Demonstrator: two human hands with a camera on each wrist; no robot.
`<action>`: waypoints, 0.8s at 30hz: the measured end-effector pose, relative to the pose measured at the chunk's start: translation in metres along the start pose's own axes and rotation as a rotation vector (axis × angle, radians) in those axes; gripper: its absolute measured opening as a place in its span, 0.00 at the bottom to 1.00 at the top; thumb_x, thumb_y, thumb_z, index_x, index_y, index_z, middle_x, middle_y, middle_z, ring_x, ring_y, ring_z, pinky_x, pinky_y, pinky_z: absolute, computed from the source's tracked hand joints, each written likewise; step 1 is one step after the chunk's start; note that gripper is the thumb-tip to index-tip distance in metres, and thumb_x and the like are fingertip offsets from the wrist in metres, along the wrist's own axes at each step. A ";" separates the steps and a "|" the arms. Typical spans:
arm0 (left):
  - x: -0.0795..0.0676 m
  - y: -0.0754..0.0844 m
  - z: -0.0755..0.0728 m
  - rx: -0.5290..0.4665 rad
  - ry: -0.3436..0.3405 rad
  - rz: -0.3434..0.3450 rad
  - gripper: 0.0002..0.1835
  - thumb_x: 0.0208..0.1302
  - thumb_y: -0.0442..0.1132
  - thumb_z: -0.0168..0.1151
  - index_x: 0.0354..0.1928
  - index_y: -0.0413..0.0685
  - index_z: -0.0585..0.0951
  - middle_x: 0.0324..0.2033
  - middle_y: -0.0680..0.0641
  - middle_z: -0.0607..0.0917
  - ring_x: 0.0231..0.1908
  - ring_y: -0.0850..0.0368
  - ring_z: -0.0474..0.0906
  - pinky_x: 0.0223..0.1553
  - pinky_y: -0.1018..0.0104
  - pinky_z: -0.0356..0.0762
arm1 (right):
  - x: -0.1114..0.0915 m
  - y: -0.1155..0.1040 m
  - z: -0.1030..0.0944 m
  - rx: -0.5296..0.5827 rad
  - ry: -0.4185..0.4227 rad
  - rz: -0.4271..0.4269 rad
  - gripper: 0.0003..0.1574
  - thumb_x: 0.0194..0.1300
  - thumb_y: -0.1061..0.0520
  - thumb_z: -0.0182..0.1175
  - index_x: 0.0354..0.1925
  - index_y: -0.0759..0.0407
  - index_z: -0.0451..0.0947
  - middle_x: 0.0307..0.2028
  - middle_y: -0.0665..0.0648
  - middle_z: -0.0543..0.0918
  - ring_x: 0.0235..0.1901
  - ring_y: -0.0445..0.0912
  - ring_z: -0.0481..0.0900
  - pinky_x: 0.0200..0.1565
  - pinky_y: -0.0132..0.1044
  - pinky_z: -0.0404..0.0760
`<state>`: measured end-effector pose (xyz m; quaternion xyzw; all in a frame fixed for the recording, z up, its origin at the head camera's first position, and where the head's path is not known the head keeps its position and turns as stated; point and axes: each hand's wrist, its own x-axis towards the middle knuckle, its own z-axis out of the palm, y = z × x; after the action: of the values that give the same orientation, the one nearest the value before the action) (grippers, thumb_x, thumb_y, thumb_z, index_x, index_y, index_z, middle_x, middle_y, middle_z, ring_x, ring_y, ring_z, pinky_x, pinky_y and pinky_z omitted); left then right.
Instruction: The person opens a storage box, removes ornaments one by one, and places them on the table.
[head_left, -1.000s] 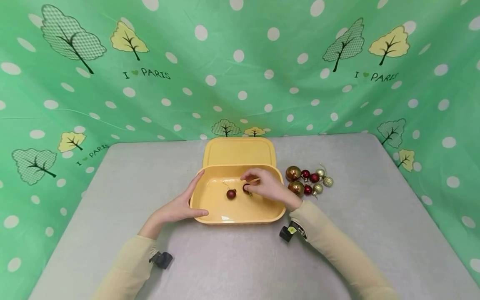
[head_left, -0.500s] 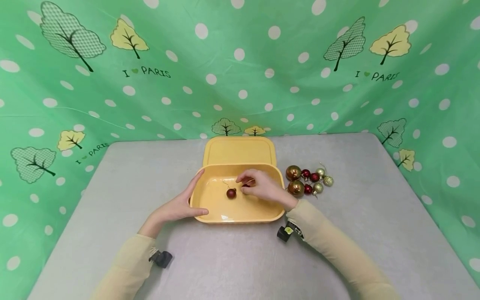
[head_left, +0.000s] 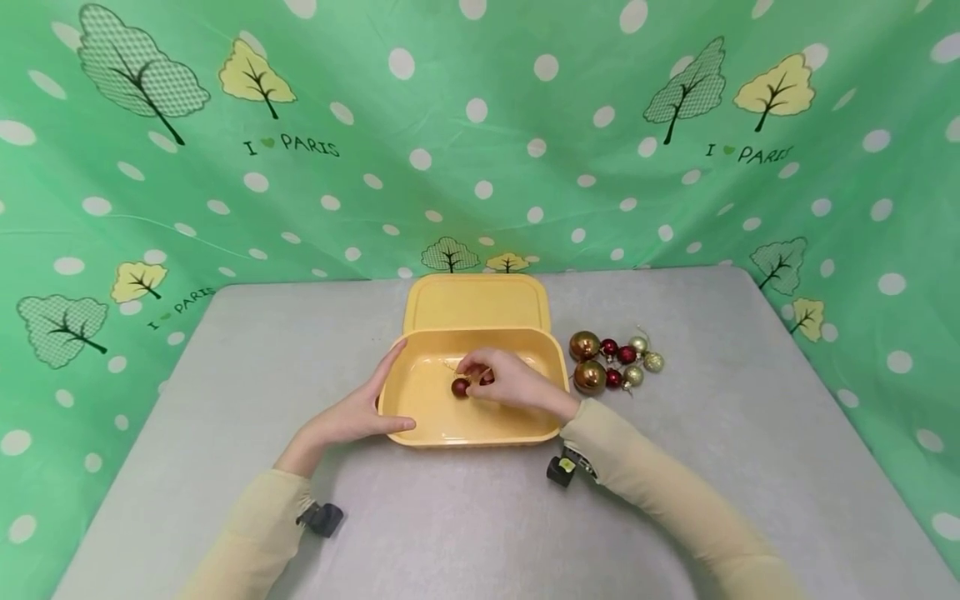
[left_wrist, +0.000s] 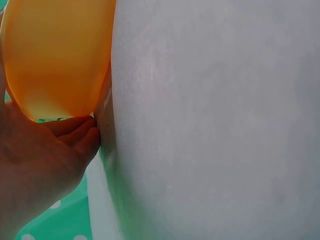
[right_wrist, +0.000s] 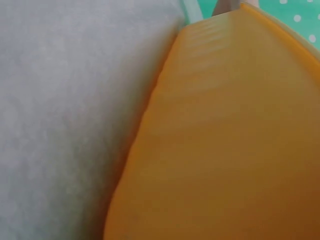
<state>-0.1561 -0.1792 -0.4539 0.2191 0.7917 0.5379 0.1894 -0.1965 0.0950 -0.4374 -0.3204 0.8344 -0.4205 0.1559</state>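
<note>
A yellow plastic box [head_left: 420,425] sits on the grey table, its outer wall filling much of the right wrist view. My left hand [head_left: 356,415] grips the box's left end, thumb over the rim and the other fingers along the outside. In the left wrist view, the fingers [left_wrist: 82,135] lie against the box's lower edge. Inside the box, my right hand [head_left: 510,382] pinches a dark red Christmas ball [head_left: 487,377], which the fingers partly hide. Another dark red Christmas ball [head_left: 460,387] lies on the box floor, close beside the right thumb.
Behind the box lies a yellow lid [head_left: 477,302]. To its right is a cluster of ornaments: large gold balls [head_left: 584,345], small red balls [head_left: 626,355] and pale gold glitter balls [head_left: 654,362]. A green polka-dot cloth [head_left: 480,150] hangs behind the table.
My right hand has moved left inside the box with the red Christmas ball, bringing it close to the other red one. The left hand has stayed on the box.
</note>
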 end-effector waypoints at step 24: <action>0.001 -0.002 0.001 -0.006 -0.005 0.015 0.62 0.55 0.39 0.73 0.77 0.58 0.34 0.75 0.44 0.34 0.72 0.42 0.39 0.66 0.46 0.50 | -0.002 -0.003 0.006 -0.227 -0.094 0.019 0.14 0.60 0.59 0.67 0.46 0.52 0.84 0.36 0.47 0.79 0.39 0.43 0.73 0.43 0.38 0.69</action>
<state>-0.1567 -0.1788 -0.4563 0.2257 0.7881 0.5410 0.1879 -0.1910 0.0911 -0.4384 -0.3477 0.8713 -0.3062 0.1616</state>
